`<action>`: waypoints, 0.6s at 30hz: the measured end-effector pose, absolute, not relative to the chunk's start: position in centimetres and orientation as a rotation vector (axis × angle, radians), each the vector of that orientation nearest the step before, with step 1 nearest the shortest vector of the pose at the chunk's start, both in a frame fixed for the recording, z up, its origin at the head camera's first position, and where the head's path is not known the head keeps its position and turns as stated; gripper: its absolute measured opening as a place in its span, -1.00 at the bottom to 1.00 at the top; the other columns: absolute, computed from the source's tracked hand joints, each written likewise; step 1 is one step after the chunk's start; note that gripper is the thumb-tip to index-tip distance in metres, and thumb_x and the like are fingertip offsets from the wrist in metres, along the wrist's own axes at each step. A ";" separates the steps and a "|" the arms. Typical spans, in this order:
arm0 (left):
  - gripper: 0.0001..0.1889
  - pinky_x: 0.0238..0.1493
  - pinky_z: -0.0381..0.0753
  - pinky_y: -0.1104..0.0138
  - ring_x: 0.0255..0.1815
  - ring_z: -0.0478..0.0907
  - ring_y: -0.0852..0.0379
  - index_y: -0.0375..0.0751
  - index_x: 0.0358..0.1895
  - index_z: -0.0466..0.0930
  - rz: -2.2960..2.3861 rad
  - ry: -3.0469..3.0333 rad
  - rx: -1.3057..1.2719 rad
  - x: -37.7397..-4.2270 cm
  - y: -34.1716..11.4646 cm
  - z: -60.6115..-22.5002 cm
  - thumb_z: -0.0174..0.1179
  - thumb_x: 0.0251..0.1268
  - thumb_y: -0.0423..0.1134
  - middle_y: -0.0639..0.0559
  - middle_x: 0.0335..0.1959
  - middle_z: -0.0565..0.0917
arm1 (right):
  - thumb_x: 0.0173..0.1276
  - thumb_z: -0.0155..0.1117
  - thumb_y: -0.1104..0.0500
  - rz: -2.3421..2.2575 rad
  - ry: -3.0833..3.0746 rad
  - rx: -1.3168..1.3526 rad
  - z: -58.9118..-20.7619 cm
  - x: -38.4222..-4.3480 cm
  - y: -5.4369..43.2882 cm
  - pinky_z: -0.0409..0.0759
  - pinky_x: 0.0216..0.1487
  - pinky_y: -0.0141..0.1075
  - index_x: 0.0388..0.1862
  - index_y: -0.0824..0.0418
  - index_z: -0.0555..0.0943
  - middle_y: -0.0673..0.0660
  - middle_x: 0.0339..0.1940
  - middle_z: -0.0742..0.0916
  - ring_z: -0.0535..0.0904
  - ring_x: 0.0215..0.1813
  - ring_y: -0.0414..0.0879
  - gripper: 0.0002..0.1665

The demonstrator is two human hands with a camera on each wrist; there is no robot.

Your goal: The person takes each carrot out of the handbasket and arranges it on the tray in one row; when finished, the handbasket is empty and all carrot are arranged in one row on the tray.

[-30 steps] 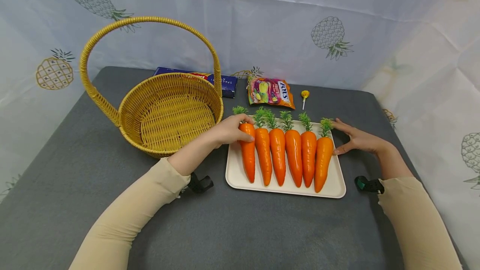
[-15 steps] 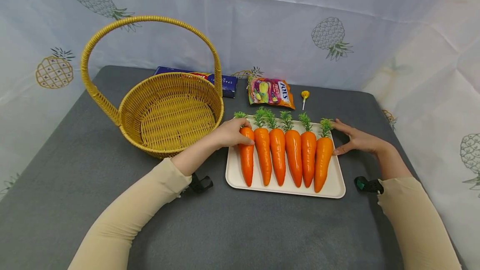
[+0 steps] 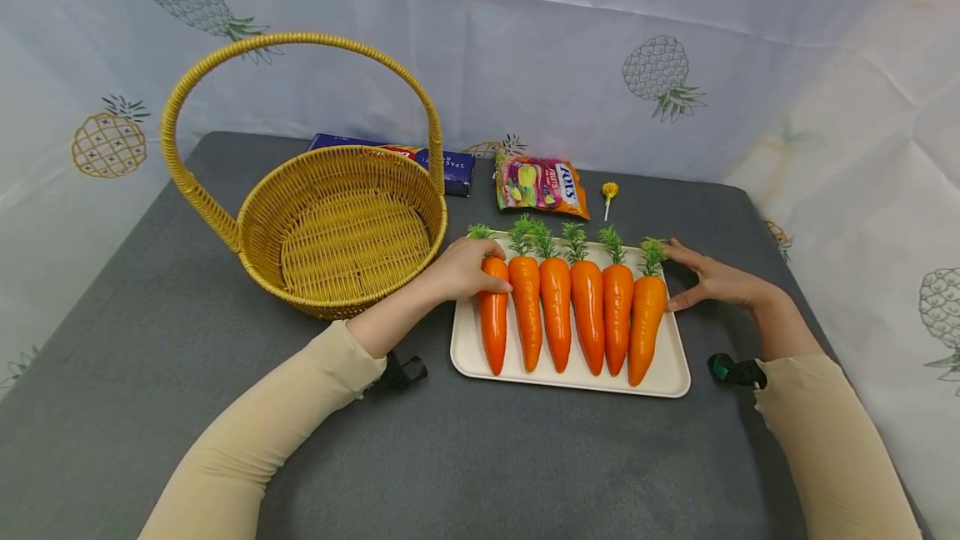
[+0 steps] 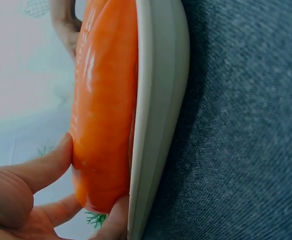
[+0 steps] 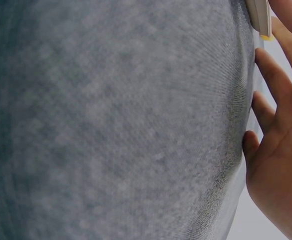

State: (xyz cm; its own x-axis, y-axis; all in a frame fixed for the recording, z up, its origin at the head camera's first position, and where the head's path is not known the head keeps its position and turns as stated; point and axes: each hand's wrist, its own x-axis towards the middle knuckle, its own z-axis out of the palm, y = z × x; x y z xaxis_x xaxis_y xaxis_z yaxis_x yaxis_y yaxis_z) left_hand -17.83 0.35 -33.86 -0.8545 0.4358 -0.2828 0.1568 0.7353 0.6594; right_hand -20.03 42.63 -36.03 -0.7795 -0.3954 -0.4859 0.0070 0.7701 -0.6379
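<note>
Several orange carrots with green tops lie side by side on a cream tray (image 3: 472,362). At the tray's left end my left hand (image 3: 467,267) grips the leftmost carrot (image 3: 493,327) near its top. The left wrist view shows the thumb (image 4: 56,160) on the carrot's upper side and fingers around its top end, close to the tray rim. My right hand (image 3: 716,280) is at the tray's right edge, beside the rightmost carrot (image 3: 647,327). Its fingers are spread and fairly straight, with the thumb by the rim; whether it touches the tray is unclear.
Left of the tray stands a yellow wicker basket (image 3: 352,232) with a tall handle, nothing in it. Behind are a blue spaghetti box (image 3: 456,172), partly hidden by the basket, a bag of sweets (image 3: 542,184) and a yellow lollipop (image 3: 610,190). A patterned cloth (image 3: 525,48) hangs behind the grey table.
My left hand has moved slightly toward me, and the leftmost carrot has come down with it into line with the others. The right hand has stayed at the tray edge.
</note>
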 end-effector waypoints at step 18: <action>-0.48 0.25 0.47 0.10 0.24 0.35 -0.07 -0.15 0.30 0.47 0.853 2.569 0.474 -16.8 0.0 -32.4 0.29 0.32 -0.08 -0.12 0.22 0.60 | 0.15 0.46 0.13 -0.843 2.343 -0.282 -35.9 -19.8 42.5 -0.39 0.32 0.61 0.63 0.23 -0.16 0.33 0.61 -0.37 -0.56 0.56 0.49 0.27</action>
State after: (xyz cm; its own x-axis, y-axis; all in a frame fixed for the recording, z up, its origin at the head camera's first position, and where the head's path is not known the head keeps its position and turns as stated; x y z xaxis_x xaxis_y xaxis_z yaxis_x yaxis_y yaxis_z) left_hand -16.78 0.02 -32.43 -0.8664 0.4289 -0.2557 0.1908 0.7576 0.6242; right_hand -19.85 42.51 -35.90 -0.7818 -0.3896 -0.4869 0.0098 0.7730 -0.6343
